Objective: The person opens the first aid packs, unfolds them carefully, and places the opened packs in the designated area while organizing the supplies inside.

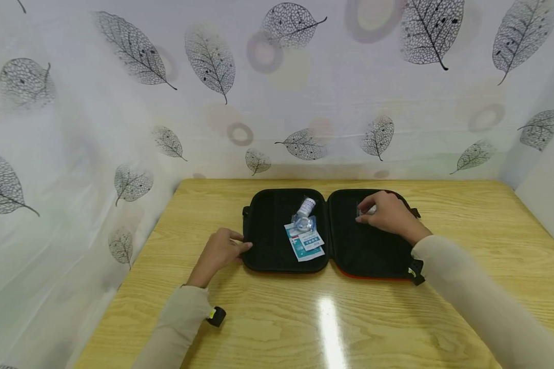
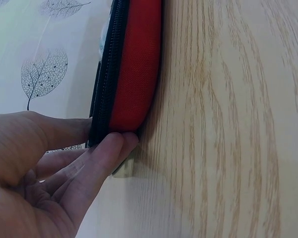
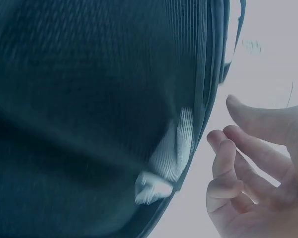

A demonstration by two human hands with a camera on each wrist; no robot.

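Note:
A black-lined zip case (image 1: 277, 256) with a red outer shell (image 2: 136, 69) lies unfolded on the table. My left hand (image 1: 221, 251) pinches its left edge, thumb at the zip (image 2: 111, 74) and fingertips against the red side. Over the other half hovers my right hand (image 1: 388, 212); its fingers are loosely bent and apart, with nothing between them in the right wrist view. A whitish crumpled thing (image 3: 151, 188) shows at the inner edge of that half, beside a mesh-like lining. The left half holds a small white bottle (image 1: 307, 206), a clear plastic packet (image 1: 303, 224) and blue-and-white sachets (image 1: 311, 241).
The wooden table (image 1: 268, 328) extends around the case on all sides. Behind it and at the left hangs a pale leaf-print curtain (image 1: 203, 118). A black strap tab (image 1: 416, 274) sticks out from the case's lower right side.

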